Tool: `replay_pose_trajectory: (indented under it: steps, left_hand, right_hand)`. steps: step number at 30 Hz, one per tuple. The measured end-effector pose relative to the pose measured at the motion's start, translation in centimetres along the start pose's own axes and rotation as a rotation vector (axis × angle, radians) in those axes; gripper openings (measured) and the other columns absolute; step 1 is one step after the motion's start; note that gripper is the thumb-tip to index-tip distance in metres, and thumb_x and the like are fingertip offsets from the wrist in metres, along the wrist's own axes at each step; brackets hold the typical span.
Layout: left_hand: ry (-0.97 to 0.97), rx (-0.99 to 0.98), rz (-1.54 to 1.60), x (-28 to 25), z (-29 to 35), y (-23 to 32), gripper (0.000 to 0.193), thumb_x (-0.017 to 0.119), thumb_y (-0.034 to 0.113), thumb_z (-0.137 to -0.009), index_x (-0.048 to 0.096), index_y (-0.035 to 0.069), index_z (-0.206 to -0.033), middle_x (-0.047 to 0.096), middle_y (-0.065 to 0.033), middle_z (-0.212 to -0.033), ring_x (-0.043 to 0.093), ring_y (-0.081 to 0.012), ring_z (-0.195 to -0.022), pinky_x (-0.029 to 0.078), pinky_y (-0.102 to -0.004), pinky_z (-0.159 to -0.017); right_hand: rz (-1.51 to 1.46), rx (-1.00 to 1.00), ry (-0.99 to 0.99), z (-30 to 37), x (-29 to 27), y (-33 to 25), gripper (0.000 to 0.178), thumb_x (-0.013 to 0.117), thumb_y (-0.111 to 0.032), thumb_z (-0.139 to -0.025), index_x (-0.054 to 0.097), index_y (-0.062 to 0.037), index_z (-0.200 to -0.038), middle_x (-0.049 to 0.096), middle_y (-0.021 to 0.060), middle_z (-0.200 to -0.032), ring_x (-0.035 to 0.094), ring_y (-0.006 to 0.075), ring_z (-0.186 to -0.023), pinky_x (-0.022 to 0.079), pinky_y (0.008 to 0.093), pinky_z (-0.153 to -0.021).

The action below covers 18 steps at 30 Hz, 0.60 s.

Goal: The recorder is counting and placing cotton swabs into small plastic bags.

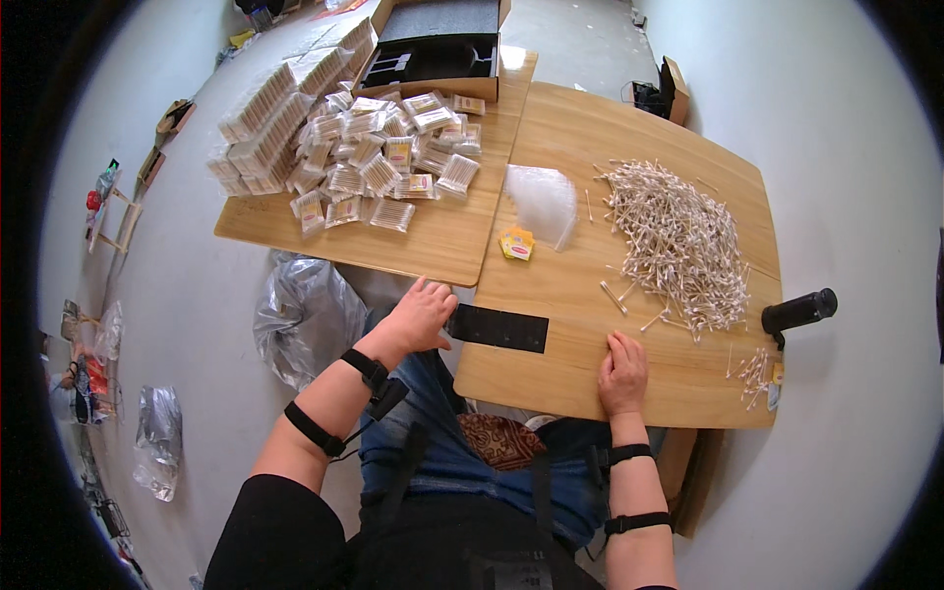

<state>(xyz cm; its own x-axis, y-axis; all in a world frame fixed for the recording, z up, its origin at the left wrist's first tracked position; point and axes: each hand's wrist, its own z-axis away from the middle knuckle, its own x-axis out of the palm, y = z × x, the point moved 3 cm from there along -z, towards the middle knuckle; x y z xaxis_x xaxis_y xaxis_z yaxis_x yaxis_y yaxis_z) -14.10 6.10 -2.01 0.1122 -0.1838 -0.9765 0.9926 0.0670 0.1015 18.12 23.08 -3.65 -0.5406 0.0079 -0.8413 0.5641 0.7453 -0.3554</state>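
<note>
We see the right hand (622,372) lying flat, palm down, on the near part of the wooden table (551,379), with the fingers together and nothing held under them. The left hand (421,317) is open too, the fingers spread a little, and its fingertips touch the left end of a black flat strip (499,327) that lies at the table edge; it holds nothing, it only rests against the strip. Between the two hands the strip reaches to the right, but it stops well before the right hand. Just beyond the right hand some single cotton swabs (618,297) lie loose, and further out from it spreads a big heap of cotton swabs (678,241). To the right of that hand, at the table edge, stands a black cylinder (798,310). Beyond the strip we see a small yellow label (516,243) and a pile of clear plastic bags (541,200). Far ahead of the left hand, on a second table (433,251), lie many packed swab bags (379,157), and behind them an open cardboard box (438,49).
</note>
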Motion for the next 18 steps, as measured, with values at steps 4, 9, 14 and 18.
replay_pose_trajectory:
  steps: [4,9,14,18]
  left_hand:
    - [0.044,-0.001,0.049,0.1,0.0,0.0,0.067,0.086,0.039,-0.061,0.056,0.005,-0.111,0.056,-0.0110,-0.111,0.049,-0.0302,-0.120,0.029,-0.0499,-0.113]
    - [0.021,-0.049,0.096,-0.7,-0.5,1.0,0.058,0.078,0.026,-0.068,0.052,0.004,-0.115,0.054,-0.0135,-0.115,0.048,-0.0328,-0.122,0.026,-0.0524,-0.114]
    - [-0.010,-0.062,-0.008,-0.5,-1.3,2.3,0.054,0.069,0.013,-0.067,0.052,0.003,-0.117,0.053,-0.0143,-0.118,0.047,-0.0332,-0.123,0.024,-0.0525,-0.115]
    - [0.043,-0.027,-0.063,-0.3,-1.5,3.3,0.064,0.065,0.007,-0.067,0.050,0.000,-0.128,0.051,-0.0166,-0.122,0.044,-0.0338,-0.126,0.022,-0.0502,-0.117]
  right_hand:
    - [0.001,0.000,0.001,0.0,0.1,0.0,0.028,0.060,-0.003,-0.082,0.064,-0.0030,-0.109,0.063,0.0118,-0.117,0.056,0.0318,-0.112,0.046,0.0419,-0.097]
    - [-0.008,-0.006,0.013,-0.3,-0.3,-0.4,0.027,0.059,-0.001,-0.081,0.064,-0.0026,-0.108,0.064,0.0126,-0.114,0.057,0.0325,-0.110,0.046,0.0421,-0.095]
    - [-0.002,-0.009,0.039,-0.2,-0.1,-0.3,0.026,0.060,0.001,-0.080,0.065,-0.0027,-0.106,0.065,0.0130,-0.112,0.058,0.0329,-0.108,0.047,0.0421,-0.094]
    - [0.013,-0.017,0.040,-0.1,0.0,-0.1,0.026,0.060,0.001,-0.081,0.065,-0.0030,-0.106,0.064,0.0127,-0.113,0.058,0.0325,-0.108,0.047,0.0420,-0.094]
